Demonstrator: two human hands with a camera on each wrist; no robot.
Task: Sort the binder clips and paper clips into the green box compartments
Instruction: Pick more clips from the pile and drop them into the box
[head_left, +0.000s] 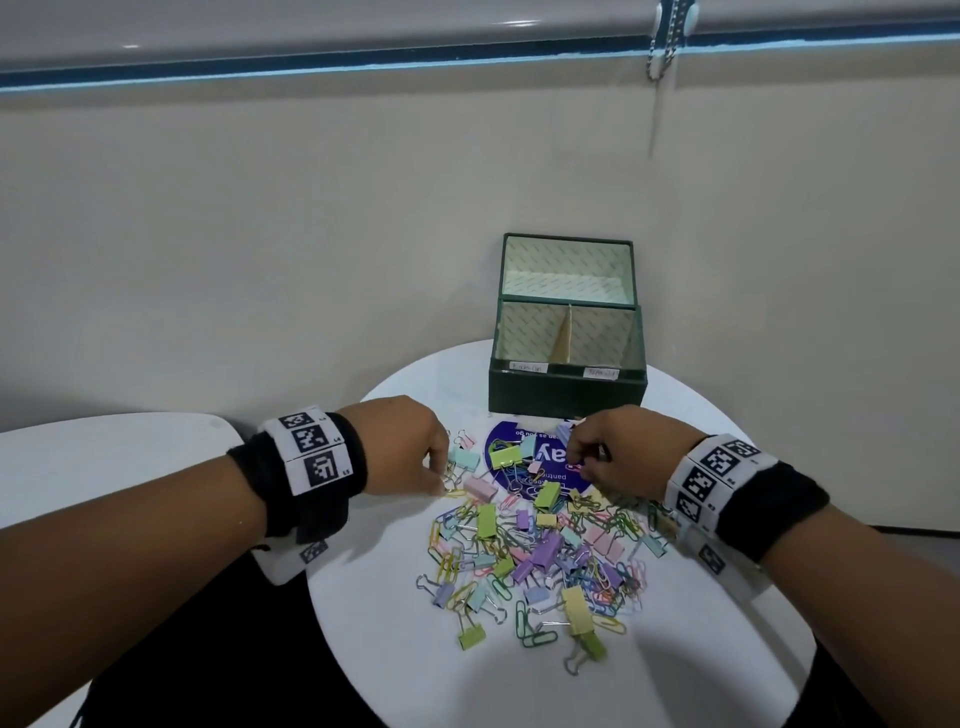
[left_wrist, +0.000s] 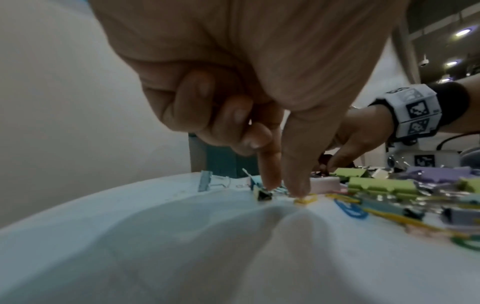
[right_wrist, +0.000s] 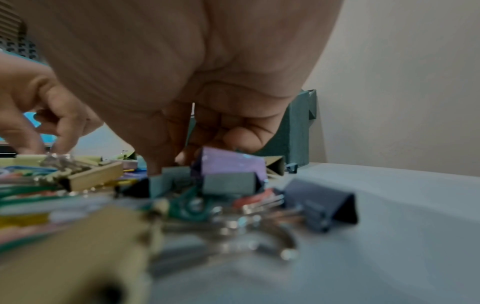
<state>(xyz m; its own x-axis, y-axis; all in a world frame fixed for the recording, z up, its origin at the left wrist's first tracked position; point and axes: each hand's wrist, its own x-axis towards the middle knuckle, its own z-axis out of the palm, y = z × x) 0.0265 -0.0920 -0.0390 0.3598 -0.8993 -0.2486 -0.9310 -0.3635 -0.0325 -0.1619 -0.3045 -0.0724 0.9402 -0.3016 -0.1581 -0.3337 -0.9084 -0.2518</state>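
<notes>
The left hand (head_left: 402, 447) reaches down at the left edge of the heap, its forefinger and thumb tips (left_wrist: 296, 185) pressed to the round white worktop (head_left: 675, 675) around a small yellow paper clip (left_wrist: 305, 200), the other fingers curled into the palm. The right hand (head_left: 621, 447) is curled over the far side of the heap, fingertips down among the clips; whether it grips one I cannot tell. Between and in front of the hands lies the mixed heap of pastel binder clips and coloured wire paper clips (head_left: 540, 551), partly over a round blue sticker (head_left: 498, 447). Just behind stands the open green cardboard box (head_left: 566, 389), lid raised, its two labelled front compartments showing no clips
</notes>
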